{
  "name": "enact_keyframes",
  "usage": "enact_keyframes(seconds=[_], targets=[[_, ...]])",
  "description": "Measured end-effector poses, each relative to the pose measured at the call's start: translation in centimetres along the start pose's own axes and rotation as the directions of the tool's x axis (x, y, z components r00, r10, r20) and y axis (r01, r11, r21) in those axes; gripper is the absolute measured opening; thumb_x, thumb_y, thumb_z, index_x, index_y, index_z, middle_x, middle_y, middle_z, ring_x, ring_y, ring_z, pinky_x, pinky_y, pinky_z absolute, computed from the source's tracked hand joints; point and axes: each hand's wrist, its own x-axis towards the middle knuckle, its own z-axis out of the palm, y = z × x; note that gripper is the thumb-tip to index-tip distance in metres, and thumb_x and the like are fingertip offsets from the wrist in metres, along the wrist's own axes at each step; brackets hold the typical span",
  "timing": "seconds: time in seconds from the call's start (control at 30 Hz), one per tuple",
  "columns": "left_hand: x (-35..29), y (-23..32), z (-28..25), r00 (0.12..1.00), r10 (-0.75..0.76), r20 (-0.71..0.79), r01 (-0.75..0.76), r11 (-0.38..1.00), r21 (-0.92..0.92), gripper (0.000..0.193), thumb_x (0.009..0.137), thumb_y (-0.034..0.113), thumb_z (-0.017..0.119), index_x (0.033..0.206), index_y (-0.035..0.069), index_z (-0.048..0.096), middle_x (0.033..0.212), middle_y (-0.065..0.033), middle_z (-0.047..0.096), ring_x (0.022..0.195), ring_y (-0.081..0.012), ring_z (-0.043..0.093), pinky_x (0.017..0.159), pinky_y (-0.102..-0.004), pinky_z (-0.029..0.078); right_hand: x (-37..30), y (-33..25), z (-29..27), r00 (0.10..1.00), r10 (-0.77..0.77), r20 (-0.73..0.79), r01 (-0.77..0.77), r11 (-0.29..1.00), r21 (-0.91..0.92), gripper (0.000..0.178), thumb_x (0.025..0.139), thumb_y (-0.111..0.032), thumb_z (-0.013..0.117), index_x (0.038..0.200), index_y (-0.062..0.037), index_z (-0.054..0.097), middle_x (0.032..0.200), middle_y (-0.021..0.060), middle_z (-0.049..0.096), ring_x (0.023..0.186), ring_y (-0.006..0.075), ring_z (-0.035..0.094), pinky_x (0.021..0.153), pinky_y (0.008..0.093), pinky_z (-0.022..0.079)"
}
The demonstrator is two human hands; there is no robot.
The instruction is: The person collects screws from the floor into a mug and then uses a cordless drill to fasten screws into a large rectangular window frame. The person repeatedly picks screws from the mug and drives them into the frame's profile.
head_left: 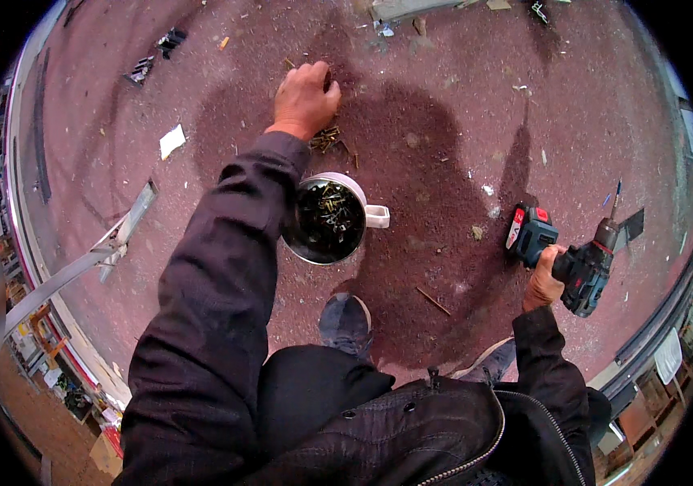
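My left hand (pixel 306 99) reaches down to the reddish floor with its fingers curled together; the fingertips are mostly hidden, and whatever they pinch cannot be made out. Just beside its wrist lies a small pile of brass-coloured screws (pixel 326 140). Closer to me stands a mug (pixel 377 216) with a whitish handle pointing right, dark inside and holding loose screws (pixel 334 204). Over at the right, my right hand (pixel 544 282) is wrapped round the grip of a cordless drill (pixel 586 282). The drill's bit points away from me, and its battery has a red-and-white label.
A metal strip (pixel 129 219) juts in from the left. Dark metal pieces (pixel 156 57) and a white scrap (pixel 172 142) lie at the far left. A thin stick (pixel 433 300) rests near my shoes (pixel 345 322). A pale bar (pixel 411 8) lies at the far edge.
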Motion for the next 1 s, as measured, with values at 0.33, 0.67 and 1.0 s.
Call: enact_keyframes(seconds=[0.33, 0.67, 1.0], targets=[[-5.2, -1.7, -4.6, 0.983, 0.126, 0.135, -0.117, 0.991, -0.072, 0.02, 0.085, 0.024, 0.073, 0.095, 0.006, 0.069, 0.105, -0.0146, 0.068, 0.103, -0.0351, 0.063, 0.091, -0.0443, 0.051, 0.5, 1.4, -0.9, 0.978, -0.195, 0.076, 0.208, 0.859, -0.468, 0.02, 0.095, -0.015, 0.066, 0.111, -0.0029, 0.064, 0.1, -0.0016, 0.064, 0.092, 0.0125, 0.063, 0.087, 0.0253, 0.051], [-4.4, -2.7, -2.0, 0.978, -0.053, -0.204, 0.051, 0.999, -0.013, 0.037, 0.084, 0.026, 0.075, 0.112, 0.003, 0.068, 0.113, -0.0182, 0.065, 0.107, -0.0381, 0.06, 0.093, -0.0466, 0.051, 1.2, 4.7, -1.4, 0.999, -0.041, 0.036, 0.037, 0.994, 0.107, 0.02, 0.093, -0.01, 0.066, 0.112, -0.0032, 0.063, 0.101, 0.0003, 0.063, 0.092, 0.0134, 0.063, 0.087, 0.0246, 0.051], [-4.8, -1.0, -2.8, 0.996, -0.01, -0.086, 0.0, 0.993, -0.12, 0.033, 0.086, 0.021, 0.073, 0.112, 0.003, 0.066, 0.111, -0.0185, 0.065, 0.106, -0.0377, 0.062, 0.092, -0.0457, 0.052, 0.5, 2.2, -1.0, 0.957, -0.282, 0.073, 0.286, 0.862, -0.419, 0.019, 0.098, -0.013, 0.063, 0.113, -0.0037, 0.066, 0.1, -0.0018, 0.066, 0.096, 0.0108, 0.065, 0.089, 0.0246, 0.05]])
